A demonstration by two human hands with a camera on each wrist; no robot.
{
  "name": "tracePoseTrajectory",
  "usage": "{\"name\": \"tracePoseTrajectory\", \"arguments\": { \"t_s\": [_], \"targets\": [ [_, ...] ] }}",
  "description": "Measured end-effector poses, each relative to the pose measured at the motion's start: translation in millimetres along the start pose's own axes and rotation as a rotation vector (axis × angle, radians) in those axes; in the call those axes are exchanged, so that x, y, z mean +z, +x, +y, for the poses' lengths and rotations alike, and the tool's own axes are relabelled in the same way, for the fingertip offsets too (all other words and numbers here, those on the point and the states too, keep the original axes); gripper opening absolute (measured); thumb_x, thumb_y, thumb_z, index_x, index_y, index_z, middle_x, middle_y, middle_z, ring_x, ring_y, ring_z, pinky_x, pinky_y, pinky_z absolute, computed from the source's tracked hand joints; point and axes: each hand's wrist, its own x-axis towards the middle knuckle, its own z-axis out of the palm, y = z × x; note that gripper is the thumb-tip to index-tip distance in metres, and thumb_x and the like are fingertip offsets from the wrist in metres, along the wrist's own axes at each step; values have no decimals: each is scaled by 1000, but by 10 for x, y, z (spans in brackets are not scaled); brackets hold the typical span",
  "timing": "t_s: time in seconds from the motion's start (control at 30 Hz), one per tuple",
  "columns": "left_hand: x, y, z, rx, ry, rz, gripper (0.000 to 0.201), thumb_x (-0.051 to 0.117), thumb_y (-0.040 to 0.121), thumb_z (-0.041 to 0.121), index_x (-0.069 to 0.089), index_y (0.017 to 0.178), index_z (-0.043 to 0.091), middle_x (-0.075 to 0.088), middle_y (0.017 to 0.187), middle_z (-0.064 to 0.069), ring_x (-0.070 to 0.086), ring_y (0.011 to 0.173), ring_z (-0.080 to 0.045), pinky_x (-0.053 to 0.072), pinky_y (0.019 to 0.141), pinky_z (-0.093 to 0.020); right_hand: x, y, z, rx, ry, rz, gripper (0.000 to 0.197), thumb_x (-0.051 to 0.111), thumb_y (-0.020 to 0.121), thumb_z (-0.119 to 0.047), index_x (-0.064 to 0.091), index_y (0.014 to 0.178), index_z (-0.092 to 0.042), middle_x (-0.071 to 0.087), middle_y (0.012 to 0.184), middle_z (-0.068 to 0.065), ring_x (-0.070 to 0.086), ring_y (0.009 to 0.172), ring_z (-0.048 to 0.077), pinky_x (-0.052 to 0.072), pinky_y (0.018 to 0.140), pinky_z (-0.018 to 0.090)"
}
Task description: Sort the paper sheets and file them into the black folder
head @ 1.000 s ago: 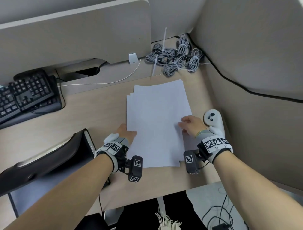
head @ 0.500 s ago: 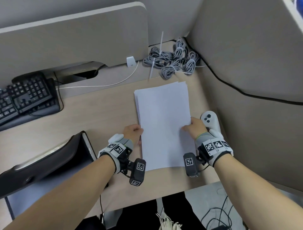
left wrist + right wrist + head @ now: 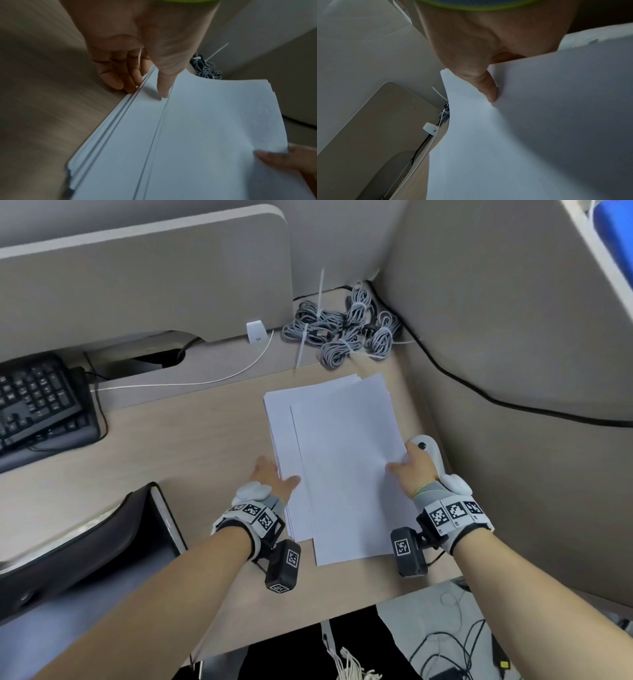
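Both hands (image 3: pixel 274 477) (image 3: pixel 409 469) pinch thin, flat white sheets (image 3: pixel 342 460).

A light wooden desk (image 3: pixel 171 446) sits in a corner, with plain beige walls (image 3: pixel 496 302) behind and beside it.
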Motion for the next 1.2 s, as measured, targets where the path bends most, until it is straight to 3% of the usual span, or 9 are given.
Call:
{"name": "tracePoseTrajectory", "arguments": {
  "t_s": [0.17,0.27,0.4,0.57,0.67,0.83,0.93,1.03,1.2],
  "targets": [
    [-43,-46,33,64,174,-29,35,62,90,30,44,109,8,55,95,-4,53,80,-23,39,67,-30,12,22,-20,-6,25,-24,27,59,83,-7,58,110,-7,62,98,14,59,85,32,47,73,32],
    [-108,-42,-9,72,214,-71,14,54,93,22,47,95,11,54,87,-4,50,78,-22,36,64,-27,19,36,-39,-8,41,-23,29,59,82,-7,57,111,-5,64,102,17,61,91,35,50,79,37],
    [-73,-71,-117,49,-67,137,17,58,84,9,45,77,18,48,68,3,47,64,-20,34,52,-26,29,50,-96,-18,50,-21,28,60,82,-6,57,110,-2,61,98,14,57,83,29,46,74,33],
    [-109,-169,2,-10,-488,10,38,64,83,3,52,119,6,62,105,-5,62,92,-26,55,76,-37,73,48,-136,-21,103,-56,28,59,83,-7,57,110,-5,64,101,12,59,86,27,46,74,32],
    [-78,-255,68,68,-477,-131,29,66,90,24,61,116,12,66,104,-2,65,83,-16,54,61,-19,132,35,-119,-11,137,-78,27,61,81,-11,59,108,-10,68,102,8,64,90,29,52,79,35],
    [14,-247,114,-71,-588,-221,26,71,82,4,65,106,8,69,113,-15,67,99,-32,54,90,-50,191,-2,-109,-21,92,-117,26,61,80,-15,58,105,-11,67,102,9,65,91,30,54,80,40],
    [42,-234,123,-118,-518,-234,29,69,72,-2,62,100,-1,68,103,-18,67,92,-37,54,87,-51,204,-13,-137,-81,44,-100,23,60,82,-13,58,104,-6,65,101,14,62,86,30,50,73,36],
    [6,-262,177,-113,-453,-204,27,63,61,5,52,86,4,55,89,-13,54,78,-28,45,71,-37,167,-15,-204,-187,-4,-72,15,60,83,-12,59,98,-8,59,93,7,57,78,27,43,61,28],
    [-68,-252,281,-93,-426,-158,16,57,67,0,43,73,6,45,75,-11,45,69,-25,38,62,-30,79,21,-208,-134,62,-50,18,62,82,-16,55,98,-11,58,83,1,55,77,24,47,71,33]
  ]
}}
